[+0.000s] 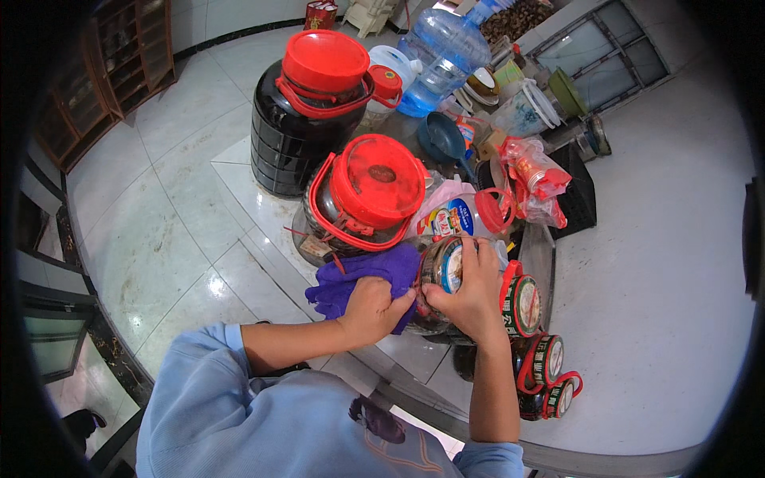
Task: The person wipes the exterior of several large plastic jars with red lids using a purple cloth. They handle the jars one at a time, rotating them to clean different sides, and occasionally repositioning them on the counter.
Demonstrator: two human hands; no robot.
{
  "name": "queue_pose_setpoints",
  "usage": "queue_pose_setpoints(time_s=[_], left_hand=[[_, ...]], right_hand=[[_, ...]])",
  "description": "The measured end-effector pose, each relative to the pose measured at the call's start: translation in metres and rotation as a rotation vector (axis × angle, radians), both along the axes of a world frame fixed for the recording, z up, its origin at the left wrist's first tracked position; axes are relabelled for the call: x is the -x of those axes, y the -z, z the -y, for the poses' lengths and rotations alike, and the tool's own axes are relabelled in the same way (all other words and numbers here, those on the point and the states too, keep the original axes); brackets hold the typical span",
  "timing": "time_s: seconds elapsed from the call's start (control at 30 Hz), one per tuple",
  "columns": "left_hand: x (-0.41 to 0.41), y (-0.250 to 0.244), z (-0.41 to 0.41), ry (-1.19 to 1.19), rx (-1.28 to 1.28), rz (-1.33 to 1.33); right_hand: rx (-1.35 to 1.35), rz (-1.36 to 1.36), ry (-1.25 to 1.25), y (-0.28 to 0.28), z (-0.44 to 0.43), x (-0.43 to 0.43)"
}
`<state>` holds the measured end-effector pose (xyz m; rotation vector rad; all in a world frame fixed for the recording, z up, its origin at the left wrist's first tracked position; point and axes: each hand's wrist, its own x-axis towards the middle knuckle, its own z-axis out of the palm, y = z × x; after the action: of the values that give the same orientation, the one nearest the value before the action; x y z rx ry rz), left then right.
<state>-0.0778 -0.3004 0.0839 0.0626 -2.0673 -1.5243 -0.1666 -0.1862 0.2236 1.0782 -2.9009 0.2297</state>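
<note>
Purple cloth (358, 287) is bunched in my left hand (372, 309), which presses it against the near side of a glass jar (431, 272). My right hand (475, 293) grips that jar around its lid, thumb on the near side and fingers stretched over the top. Just beyond the cloth stands a large glass jar with a dusty red lid (379, 179) and a red carrying handle. A plastic jug with a red cap (495, 210) lies tilted behind my right hand. The lower part of the held jar is partly hidden by my hands.
Several dark jars with red handles (541, 358) line the wall at right. A tall black jar with a red lid (308, 125) stands at the far left. Behind are a blue pan (441, 137), a blue water bottle (445, 57), a black crate (574, 194) and stacked buckets (526, 110).
</note>
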Motion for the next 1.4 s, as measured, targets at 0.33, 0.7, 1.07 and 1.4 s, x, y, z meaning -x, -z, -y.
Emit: queue_pose_setpoints(time_s=[0.33,0.7,1.07,1.4], left_hand=[[-0.015,0.005,-0.005,-0.062,-0.024,-0.039],[-0.017,0.104,-0.030,-0.230,-0.497,0.037],[-0.069,0.083,-0.079,-0.067,-0.672,-0.078],[-0.021,0.010,-0.019,-0.133,0.018,0.085]], right_hand=[[-0.015,0.098,-0.370,-0.022,-0.017,-0.015],[0.038,0.087,-0.290,-0.010,-0.016,-0.016],[0.092,0.030,-0.344,-0.005,-0.020,-0.014],[0.124,-0.034,-0.351,0.002,-0.023,-0.013]])
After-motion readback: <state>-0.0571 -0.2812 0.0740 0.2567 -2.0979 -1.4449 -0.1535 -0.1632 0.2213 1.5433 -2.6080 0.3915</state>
